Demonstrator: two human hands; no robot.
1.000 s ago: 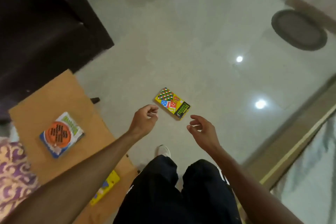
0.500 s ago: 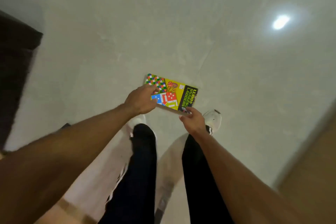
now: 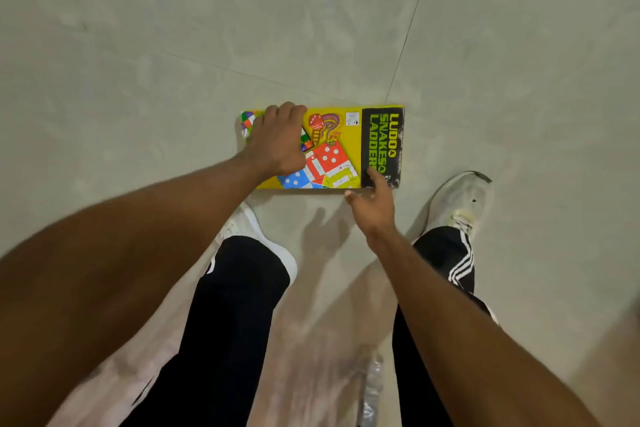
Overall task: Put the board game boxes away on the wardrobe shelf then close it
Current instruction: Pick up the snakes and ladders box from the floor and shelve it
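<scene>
Both hands have reached the Ludo box (image 3: 346,149), which a second ago lay untouched farther ahead. Nearest, the right hand (image 3: 374,208) lays a fingertip on the box's near right corner with its thumb by the near edge; I cannot tell whether it pinches yet. Farther left, the left hand (image 3: 277,142) grips the box, fingers curled over its far edge. The box lies flat on the floor (image 3: 173,45), just beyond the white shoes (image 3: 457,198). Lifting it seems the next step. The wardrobe is out of view.
</scene>
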